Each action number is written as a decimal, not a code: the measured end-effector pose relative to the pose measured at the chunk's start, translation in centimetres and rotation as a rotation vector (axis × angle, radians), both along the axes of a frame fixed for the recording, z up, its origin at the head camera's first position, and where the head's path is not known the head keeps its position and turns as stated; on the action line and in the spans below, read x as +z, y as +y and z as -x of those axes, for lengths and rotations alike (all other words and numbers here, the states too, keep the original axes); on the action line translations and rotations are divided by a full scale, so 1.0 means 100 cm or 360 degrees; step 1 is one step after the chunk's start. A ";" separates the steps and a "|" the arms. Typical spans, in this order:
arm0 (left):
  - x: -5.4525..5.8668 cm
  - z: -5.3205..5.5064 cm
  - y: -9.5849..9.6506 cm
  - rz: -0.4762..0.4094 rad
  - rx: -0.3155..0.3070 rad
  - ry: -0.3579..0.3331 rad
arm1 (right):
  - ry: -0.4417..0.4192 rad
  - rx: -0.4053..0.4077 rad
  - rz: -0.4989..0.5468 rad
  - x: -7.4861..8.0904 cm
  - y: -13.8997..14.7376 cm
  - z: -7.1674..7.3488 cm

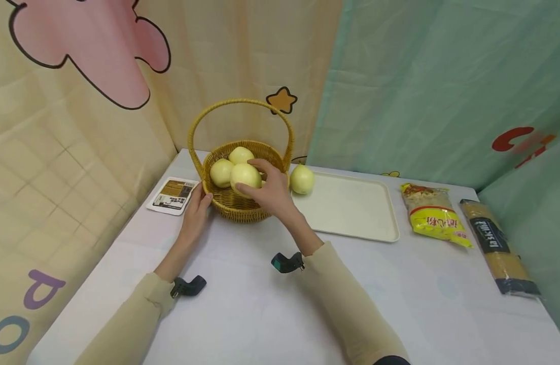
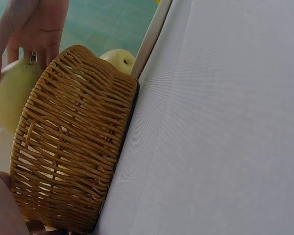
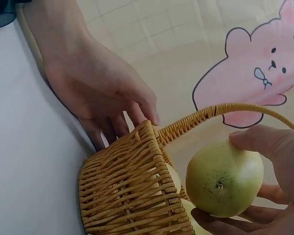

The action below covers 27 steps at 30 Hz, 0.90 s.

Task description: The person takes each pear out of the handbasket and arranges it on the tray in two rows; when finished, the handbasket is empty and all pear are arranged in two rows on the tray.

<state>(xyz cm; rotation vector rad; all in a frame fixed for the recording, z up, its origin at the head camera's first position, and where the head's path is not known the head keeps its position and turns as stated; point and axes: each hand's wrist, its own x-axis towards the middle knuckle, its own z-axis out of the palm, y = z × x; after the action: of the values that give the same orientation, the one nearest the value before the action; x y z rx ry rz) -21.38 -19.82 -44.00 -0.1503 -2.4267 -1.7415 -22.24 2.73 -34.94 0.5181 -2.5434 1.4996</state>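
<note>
The basket (image 1: 241, 216) was woven from ridged, rough strands — faintly shiny — round smooth-skinned fruit (image 1: 245, 175). At its three o'clock lay a smooth, plastic-looking tray (image 1: 348, 208), then a crinkled, glossy plastic packet (image 1: 435, 217). A matt, cloth-like curtain (image 1: 243, 56) hung at twelve; at six, the table cover (image 1: 241, 309) looked matt, finely textured.

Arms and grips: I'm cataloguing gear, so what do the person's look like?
Left sleeve and right sleeve are beige. Left wrist device and right wrist device are dark and curved, the right showing teal. Left grip and right grip are ungloved.
</note>
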 end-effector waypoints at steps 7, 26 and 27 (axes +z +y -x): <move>-0.002 0.002 0.003 -0.0006 -0.0008 -0.0013 | 0.0021 -0.0028 0.0146 -0.004 0.022 -0.013; 0.001 0.000 0.000 -0.0004 -0.0043 0.0002 | 0.0127 -0.0312 0.0261 0.014 0.084 0.003; 0.001 0.000 0.000 -0.0002 -0.0041 0.0005 | 0.0130 -0.0323 0.0250 0.015 0.087 0.004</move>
<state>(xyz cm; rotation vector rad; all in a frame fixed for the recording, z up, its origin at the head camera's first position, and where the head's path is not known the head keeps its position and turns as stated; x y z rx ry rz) -21.37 -19.83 -43.93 -0.1847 -2.4319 -1.7518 -22.63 11.39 -33.45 0.2842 -2.3137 1.5526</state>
